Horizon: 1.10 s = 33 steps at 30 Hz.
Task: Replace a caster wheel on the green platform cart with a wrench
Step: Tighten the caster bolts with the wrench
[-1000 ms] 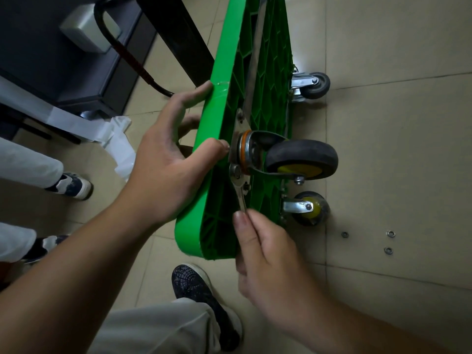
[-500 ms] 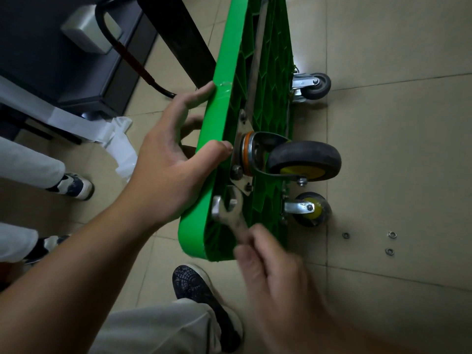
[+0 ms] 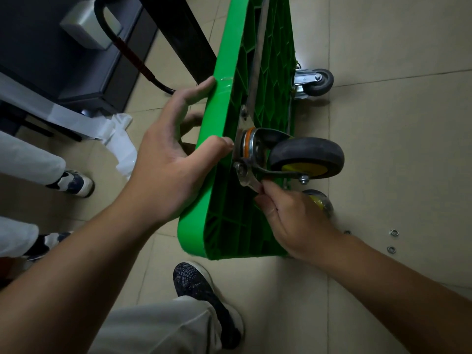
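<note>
The green platform cart (image 3: pixel 224 103) stands on its long edge, its ribbed underside facing right. My left hand (image 3: pixel 168 159) grips the cart's top edge, thumb on the underside next to the caster plate. A black caster wheel (image 3: pixel 306 155) with a yellow hub sticks out of the underside on a steel fork. My right hand (image 3: pixel 293 221) pinches the handle of a silver wrench (image 3: pixel 246 178), whose head sits on a bolt at the plate's lower corner. Most of the wrench handle is hidden in my fingers.
Two more casters show on the cart's floor side, one grey (image 3: pixel 318 81) and one half hidden behind my right hand (image 3: pixel 320 201). Small washers and nuts (image 3: pixel 393 233) lie on the tiled floor to the right. My shoe (image 3: pixel 201 290) is below the cart. Another person's feet (image 3: pixel 74 183) and dark furniture (image 3: pixel 63 60) are to the left.
My right hand pulled the wrench off the bolt and down to the cart's lower corner, then brought it back up onto the bolt by the caster plate. My left hand stayed put.
</note>
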{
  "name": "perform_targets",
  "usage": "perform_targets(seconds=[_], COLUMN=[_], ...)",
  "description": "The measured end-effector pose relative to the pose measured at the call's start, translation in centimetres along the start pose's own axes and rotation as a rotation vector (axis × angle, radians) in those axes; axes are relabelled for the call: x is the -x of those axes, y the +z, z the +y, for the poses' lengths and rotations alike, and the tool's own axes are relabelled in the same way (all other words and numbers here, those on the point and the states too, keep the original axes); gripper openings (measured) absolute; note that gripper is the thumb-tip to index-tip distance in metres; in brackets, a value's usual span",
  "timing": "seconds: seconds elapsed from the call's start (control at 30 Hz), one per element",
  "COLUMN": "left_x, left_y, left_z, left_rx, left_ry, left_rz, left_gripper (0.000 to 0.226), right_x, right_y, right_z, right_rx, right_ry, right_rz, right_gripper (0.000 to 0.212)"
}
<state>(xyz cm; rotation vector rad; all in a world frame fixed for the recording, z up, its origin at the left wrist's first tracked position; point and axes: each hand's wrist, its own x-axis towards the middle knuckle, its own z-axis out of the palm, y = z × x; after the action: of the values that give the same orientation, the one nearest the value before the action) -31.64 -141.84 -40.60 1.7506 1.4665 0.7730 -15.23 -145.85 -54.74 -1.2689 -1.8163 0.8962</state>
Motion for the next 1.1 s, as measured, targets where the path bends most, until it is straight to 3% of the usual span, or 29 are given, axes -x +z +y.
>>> perform_targets(seconds=[0.13,0.43,0.57,0.67,0.8,0.93,1.1], left_x=[0.0,0.3,0.6,1.5,3.7,5.8,5.5], left_y=[-0.2,-0.2,0.0,-0.3,-0.4,1.1,0.9], left_z=[0.0,0.3,0.8,1.2,1.7,1.7,0.8], left_rx=[-0.021,-0.073,-0.046,-0.016,0.038,-0.069,-0.067], left_ry=[-0.001,0.008,-0.021,-0.069,-0.118,-0.047,0.015], left_rz=[0.019,0.027,0.028,0.046,0.093,0.110,0.163], left_gripper=[0.078,0.072,0.070,0.069,0.065,0.060,0.060], right_x=[1.2,2.9,3.3,6.1,7.8,5.3,3.0], right_y=[0.2,-1.9,-3.7,-2.2,0.1,0.6,0.7], right_z=[-1.3,-10.6,-13.1,-13.5,-9.1,-3.4,-1.3], right_rx=[-0.164,-1.039,-1.186,-0.925,-0.513,-0.148,-0.013], right_ry=[0.100,0.595,0.598,0.525,0.341,0.155,-0.036], right_rz=[-0.111,-0.313,-0.358,-0.345,-0.140,0.056,0.122], right_gripper=[0.038,0.047,0.046,0.055,0.054,0.045,0.052])
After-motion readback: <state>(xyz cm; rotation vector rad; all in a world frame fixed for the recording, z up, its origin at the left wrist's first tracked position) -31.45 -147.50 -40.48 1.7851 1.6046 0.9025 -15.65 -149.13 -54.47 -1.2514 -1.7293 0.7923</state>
